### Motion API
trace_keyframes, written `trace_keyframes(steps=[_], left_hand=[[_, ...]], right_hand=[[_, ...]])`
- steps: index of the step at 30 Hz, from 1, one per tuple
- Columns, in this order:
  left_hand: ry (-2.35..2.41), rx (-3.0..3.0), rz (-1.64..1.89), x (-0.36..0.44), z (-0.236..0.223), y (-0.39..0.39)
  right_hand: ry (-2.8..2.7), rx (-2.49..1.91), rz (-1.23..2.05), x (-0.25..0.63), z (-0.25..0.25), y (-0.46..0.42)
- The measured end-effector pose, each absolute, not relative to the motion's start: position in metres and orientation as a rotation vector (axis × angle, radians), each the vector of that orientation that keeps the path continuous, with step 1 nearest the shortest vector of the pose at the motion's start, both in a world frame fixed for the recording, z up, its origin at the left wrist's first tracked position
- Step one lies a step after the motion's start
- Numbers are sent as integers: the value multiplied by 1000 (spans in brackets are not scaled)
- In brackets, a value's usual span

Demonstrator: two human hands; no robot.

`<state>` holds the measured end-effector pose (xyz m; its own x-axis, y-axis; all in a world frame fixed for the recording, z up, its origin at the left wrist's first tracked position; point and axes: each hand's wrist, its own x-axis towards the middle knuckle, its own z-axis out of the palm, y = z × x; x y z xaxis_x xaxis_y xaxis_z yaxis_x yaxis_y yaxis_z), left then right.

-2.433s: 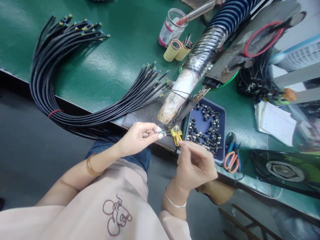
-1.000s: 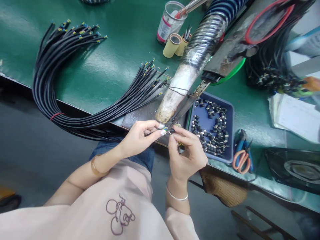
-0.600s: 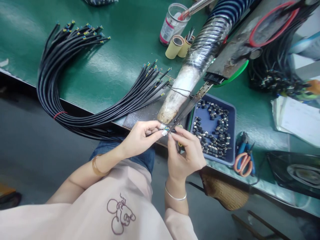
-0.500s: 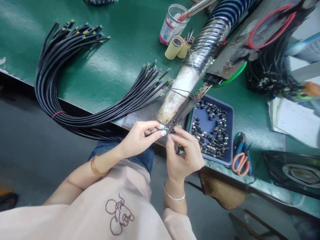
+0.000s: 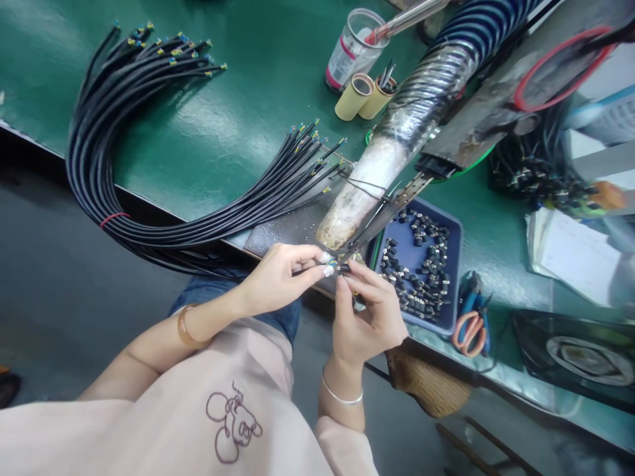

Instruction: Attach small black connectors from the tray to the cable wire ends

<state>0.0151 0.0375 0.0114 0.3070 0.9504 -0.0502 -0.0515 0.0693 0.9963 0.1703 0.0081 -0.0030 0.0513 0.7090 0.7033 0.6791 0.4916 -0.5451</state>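
My left hand (image 5: 284, 276) pinches the end of a black cable, with its coloured wires (image 5: 331, 263) showing at the fingertips. Between thumb and fingers of my right hand (image 5: 371, 309) is a small black connector (image 5: 343, 268), held right up against those wire ends; whether they touch is too small to tell. A dark metal bar (image 5: 370, 228) slants down to just above both sets of fingertips. Behind them ends a white-wrapped hose (image 5: 354, 182). To the left curves a bundle of black cables (image 5: 163, 237), tied with a red band, its stripped ends on the bench.
A blue tray (image 5: 459, 264) of small black connectors lies right of my hands. Beyond it are orange-handled pliers (image 5: 469, 330) and papers (image 5: 570, 254). A clear plastic cup (image 5: 342, 66) and cardboard tubes (image 5: 353, 98) stand behind on the green bench (image 5: 268, 73).
The camera view has turned slightly. Both hands stay at the metal bar's lower end, and the black connector at my right fingertips shows more clearly beside the wires.
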Motion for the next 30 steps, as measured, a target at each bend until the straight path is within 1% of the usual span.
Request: trace_keyframes(steps=[12,15,18,20,23,26,30], left_hand=[[953,1248,952,14,12,37],[979,1327,964,13,11,33],[971,1473,1073,11,7,28],[928,1575,1161,10,5,24],[845,1698,1212,8,5,19],[815,1721,1205,7,7,17],[839,1583,1201,6,8,17]], right_hand=[[-1605,-1222,141,172,-1,8],[-1473,-1327,219,176,11,-1],[-1363,-1450,295,184,30,-16],[-1374,-1509,267,189,41,-23],[-1535,-1572,259,193,45,-24],[-1686,-1539,444,192,39,-14],[-1605,-1448,685,191,32,-2]])
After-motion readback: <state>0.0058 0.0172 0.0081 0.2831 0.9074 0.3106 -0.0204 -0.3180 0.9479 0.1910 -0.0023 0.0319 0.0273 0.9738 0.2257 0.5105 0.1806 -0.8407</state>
